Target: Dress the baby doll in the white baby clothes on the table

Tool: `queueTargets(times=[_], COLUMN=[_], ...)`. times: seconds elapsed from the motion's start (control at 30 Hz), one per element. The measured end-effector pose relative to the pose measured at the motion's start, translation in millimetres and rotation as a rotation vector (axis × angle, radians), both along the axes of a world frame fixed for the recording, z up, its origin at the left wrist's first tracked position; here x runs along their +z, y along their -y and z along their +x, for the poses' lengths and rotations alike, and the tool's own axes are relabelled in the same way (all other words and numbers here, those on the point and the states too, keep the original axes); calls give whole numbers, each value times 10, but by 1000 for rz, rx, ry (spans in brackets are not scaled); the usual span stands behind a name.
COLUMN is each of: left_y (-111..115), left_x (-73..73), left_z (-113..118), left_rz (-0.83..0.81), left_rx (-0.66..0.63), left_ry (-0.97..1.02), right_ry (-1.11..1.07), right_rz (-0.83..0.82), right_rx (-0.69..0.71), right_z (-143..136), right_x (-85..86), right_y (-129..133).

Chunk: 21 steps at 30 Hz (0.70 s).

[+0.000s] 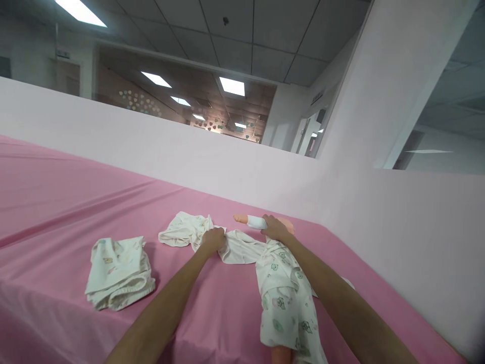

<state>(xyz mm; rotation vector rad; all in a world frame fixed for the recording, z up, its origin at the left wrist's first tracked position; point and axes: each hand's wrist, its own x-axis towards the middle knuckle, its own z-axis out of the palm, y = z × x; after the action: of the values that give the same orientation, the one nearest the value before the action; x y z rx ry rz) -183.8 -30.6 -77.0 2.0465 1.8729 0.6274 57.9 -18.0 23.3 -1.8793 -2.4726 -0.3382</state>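
A doll lies on the pink sheet, wearing white printed clothes (pixel 278 298); its raised arm (pixel 241 218) has a white band or cuff (pixel 256 222). My right hand (pixel 275 228) is closed around the doll's upper body near that cuff, partly covering its head (pixel 288 225). A white sleeve (pixel 242 247) stretches left from the doll. At its far end my left hand (pixel 214 239) is closed on white cloth, next to a crumpled white garment (pixel 184 230). What lies under my fingers is partly hidden.
Folded white printed clothes (pixel 117 273) sit at the left on the pink sheet (pixel 212 308). A white wall (pixel 212 167) with windows rises behind the table and along its right side.
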Motion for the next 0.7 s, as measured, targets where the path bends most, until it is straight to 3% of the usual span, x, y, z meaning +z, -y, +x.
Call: queueTargets(times=[0.27, 0.4, 0.53, 0.7], left_y=[50, 85, 114, 274], left_x=[16, -11, -2, 131], left_z=[-7, -26, -61, -106], left_rz=[-71, -54, -9, 131], left_rx=[-189, -194, -181, -11], left_ry=[298, 315, 257, 134], right_ry=[-62, -157, -245, -240], right_rz=[-19, 3, 110, 244], right_rx=[33, 96, -16, -441], right_z=[-318, -261, 298, 1363], right_x=[-215, -238, -194, -277], right_y=[94, 243, 509, 1174])
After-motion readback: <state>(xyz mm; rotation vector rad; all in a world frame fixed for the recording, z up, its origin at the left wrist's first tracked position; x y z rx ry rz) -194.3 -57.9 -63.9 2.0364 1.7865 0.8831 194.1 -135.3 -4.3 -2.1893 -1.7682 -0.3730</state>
